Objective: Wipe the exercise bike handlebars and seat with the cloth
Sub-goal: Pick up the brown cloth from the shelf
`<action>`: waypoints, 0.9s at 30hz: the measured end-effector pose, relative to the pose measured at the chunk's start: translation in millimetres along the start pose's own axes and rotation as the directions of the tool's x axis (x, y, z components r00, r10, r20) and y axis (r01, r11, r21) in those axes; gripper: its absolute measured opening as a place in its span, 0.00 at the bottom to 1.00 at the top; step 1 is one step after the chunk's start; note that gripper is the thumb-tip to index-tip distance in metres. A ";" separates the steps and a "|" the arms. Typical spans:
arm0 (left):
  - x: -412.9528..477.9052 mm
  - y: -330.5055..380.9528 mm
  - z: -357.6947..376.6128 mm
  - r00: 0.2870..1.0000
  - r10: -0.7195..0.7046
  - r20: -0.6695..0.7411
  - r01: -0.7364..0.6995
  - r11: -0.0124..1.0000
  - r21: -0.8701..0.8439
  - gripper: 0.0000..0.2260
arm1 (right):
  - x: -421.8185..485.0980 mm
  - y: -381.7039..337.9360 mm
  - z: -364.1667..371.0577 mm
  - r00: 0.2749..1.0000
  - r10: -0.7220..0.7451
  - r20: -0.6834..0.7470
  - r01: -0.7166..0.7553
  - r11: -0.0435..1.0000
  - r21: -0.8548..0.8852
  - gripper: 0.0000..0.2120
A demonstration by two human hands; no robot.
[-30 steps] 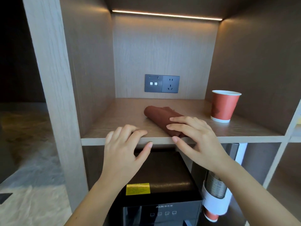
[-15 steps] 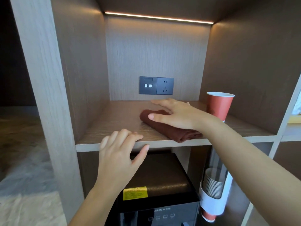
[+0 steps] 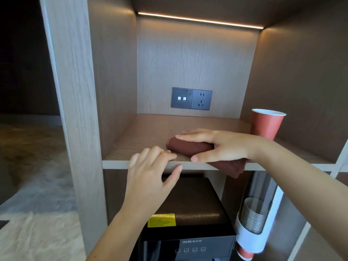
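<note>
A folded dark red-brown cloth (image 3: 190, 147) lies at the front of a wooden shelf (image 3: 150, 132), one end hanging over the shelf's front edge. My right hand (image 3: 222, 146) grips the cloth, fingers across its far side and thumb on the near side. My left hand (image 3: 150, 172) rests with its fingertips on the shelf's front edge, just left of the cloth, holding nothing. No exercise bike is in view.
A red paper cup (image 3: 266, 124) stands on the shelf at the right, close to my right wrist. A socket panel (image 3: 192, 98) is on the back wall. Below the shelf sit a black appliance (image 3: 188, 223) and a cup dispenser (image 3: 252, 223).
My right hand went from lying flat on the cloth to closing around it, and the cloth has slid toward the shelf's front edge. My left hand has stayed at the edge.
</note>
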State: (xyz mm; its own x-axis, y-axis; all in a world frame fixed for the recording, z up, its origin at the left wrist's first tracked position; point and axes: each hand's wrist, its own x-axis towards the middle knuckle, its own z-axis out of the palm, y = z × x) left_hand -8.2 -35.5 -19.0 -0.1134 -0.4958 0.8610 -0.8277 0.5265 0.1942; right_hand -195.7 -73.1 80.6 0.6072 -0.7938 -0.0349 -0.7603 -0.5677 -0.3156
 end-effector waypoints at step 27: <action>-13.6 -2.4 -4.4 0.999 -0.005 -0.035 0.002 0.997 -0.073 0.11 | -17.9 -16.3 53.7 0.807 -0.200 -0.556 -0.043 0.919 -0.392 0.19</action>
State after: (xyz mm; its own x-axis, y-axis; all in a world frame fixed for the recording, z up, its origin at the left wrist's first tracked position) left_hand -2.3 -27.0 -29.2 -0.0900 -0.4739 0.8760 -0.7856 0.5744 0.2300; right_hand -181.8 -37.9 35.4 0.5136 -0.6486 0.5617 -0.8152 -0.5732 0.0835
